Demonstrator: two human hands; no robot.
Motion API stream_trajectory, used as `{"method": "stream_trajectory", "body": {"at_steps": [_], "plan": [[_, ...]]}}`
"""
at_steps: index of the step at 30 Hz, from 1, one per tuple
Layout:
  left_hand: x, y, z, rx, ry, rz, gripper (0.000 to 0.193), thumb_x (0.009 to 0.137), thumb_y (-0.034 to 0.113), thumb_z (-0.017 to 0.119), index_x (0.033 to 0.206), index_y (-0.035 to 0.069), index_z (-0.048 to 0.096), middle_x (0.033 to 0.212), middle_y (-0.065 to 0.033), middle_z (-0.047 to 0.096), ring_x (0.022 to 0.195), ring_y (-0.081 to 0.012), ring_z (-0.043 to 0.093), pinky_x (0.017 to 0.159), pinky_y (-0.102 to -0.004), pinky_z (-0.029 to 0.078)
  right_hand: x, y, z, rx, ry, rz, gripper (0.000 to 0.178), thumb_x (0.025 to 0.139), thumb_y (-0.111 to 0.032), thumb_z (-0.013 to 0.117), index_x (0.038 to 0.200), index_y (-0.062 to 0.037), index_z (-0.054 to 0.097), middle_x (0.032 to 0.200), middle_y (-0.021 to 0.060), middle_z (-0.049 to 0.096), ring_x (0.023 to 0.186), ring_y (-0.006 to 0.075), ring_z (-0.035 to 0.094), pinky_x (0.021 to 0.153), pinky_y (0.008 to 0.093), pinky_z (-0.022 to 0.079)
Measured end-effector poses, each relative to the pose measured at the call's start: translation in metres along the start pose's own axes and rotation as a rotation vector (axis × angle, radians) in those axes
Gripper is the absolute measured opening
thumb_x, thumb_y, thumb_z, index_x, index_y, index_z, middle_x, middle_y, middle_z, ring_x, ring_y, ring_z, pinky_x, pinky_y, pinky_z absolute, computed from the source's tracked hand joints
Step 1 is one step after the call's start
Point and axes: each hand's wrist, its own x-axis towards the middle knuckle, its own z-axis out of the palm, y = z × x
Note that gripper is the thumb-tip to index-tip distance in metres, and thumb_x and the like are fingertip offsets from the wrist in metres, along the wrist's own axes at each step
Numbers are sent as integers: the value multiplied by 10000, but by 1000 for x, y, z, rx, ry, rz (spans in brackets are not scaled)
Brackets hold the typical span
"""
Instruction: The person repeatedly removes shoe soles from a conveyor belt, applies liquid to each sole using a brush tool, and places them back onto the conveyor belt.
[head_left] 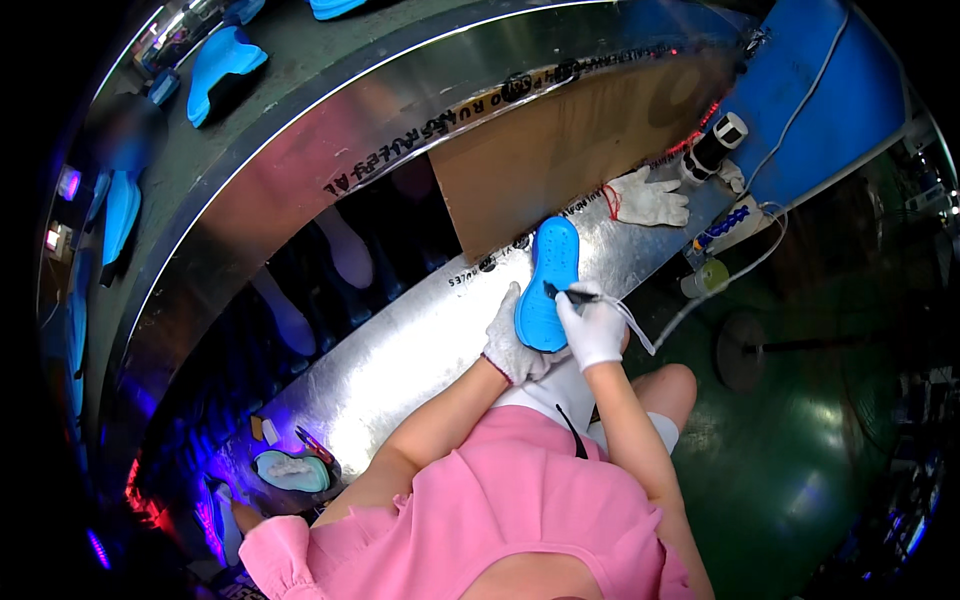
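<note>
A bright blue shoe sole [553, 255] stands out over the metal bench edge in front of me, its long axis pointing away. My left hand [508, 335], in a white knit glove, grips its near left edge, with some fingers hidden underneath. My right hand [594, 330], also white-gloved, pinches a dark pen-like tool [574, 295]. The tool's tip lies at the middle of the sole's face; I cannot make out its exact kind. A pale cord [632, 322] trails from near the right hand toward the right.
Beyond the metal bench [400, 335] leans a cardboard sheet [570, 150]. A spare white glove [645, 197] and a black-and-white cylinder [715, 145] lie at the far right. Blue pieces [222, 72] rest on the curved conveyor at upper left. A pale green oval dish [292, 471] sits lower left.
</note>
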Motion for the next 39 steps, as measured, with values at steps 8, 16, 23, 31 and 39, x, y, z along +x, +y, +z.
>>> {"method": "stream_trajectory", "body": {"at_steps": [8, 16, 23, 31, 39], "plan": [[-12, -12, 7, -138, -536, 93, 742, 962, 653, 318, 1295, 25, 534, 1169, -216, 642, 975, -378, 656, 822, -554, 552, -10, -43, -69, 258, 136, -381, 116, 818, -109, 722, 901, -57, 661, 831, 96, 671, 698, 219, 650, 635, 318, 521], [-25, 1, 34, -188, -854, 24, 809, 883, 702, 423, 1233, -14, 562, 1073, -339, 603, 916, -424, 638, 722, -469, 561, -20, -65, -77, 492, 80, -324, 180, 773, -21, 745, 936, -48, 675, 812, 122, 676, 687, 244, 651, 629, 317, 524], [-36, 17, 55, -119, -759, 193, 934, 860, 760, 432, 1509, 98, 310, 1360, -368, 441, 1098, -504, 577, 720, -610, 567, -44, -91, -80, 676, -89, -224, 120, 798, -39, 739, 896, -28, 671, 742, 76, 677, 636, 166, 661, 610, 286, 514], [-41, 60, 57, 180, -765, 77, 828, 929, 655, 412, 1464, 26, 365, 1315, -320, 527, 1109, -474, 598, 848, -501, 553, -42, -76, -76, 588, -215, -297, 199, 755, -27, 781, 931, -6, 691, 863, 113, 693, 758, 259, 687, 694, 316, 551], [-15, 103, 40, 862, -503, 241, 385, 924, 274, 593, 1204, 12, 631, 1215, -152, 641, 1069, -253, 652, 937, -354, 517, -33, -71, -83, 410, -230, -745, 386, 660, -19, 686, 1032, -115, 706, 1118, 62, 692, 675, 201, 624, 582, 308, 511]]}}
